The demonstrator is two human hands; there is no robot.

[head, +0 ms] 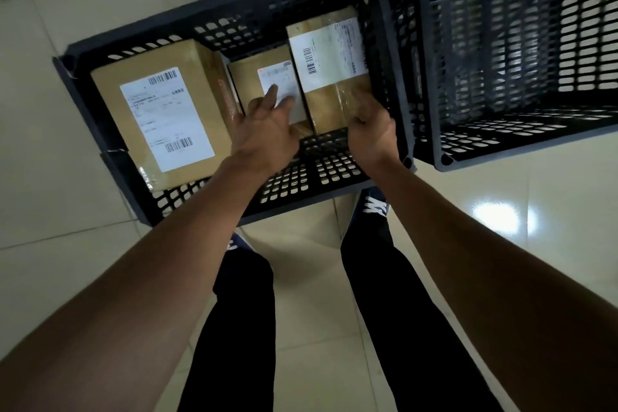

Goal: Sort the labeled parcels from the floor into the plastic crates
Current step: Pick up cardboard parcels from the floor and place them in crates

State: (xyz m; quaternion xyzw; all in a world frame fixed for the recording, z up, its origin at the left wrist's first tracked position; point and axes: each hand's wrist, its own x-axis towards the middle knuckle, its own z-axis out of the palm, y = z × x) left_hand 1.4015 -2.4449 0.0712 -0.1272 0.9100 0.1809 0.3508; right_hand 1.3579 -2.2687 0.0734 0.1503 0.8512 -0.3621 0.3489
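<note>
We see a pale, glossy tiled floor point(50, 150) filling the frame, with a light glare at the right. On it stand two black slotted plastic crates, one point(110, 177) at centre, the other point(434, 84) touching it at upper right. Our shoes point(376, 207) stand below the centre crate
</note>
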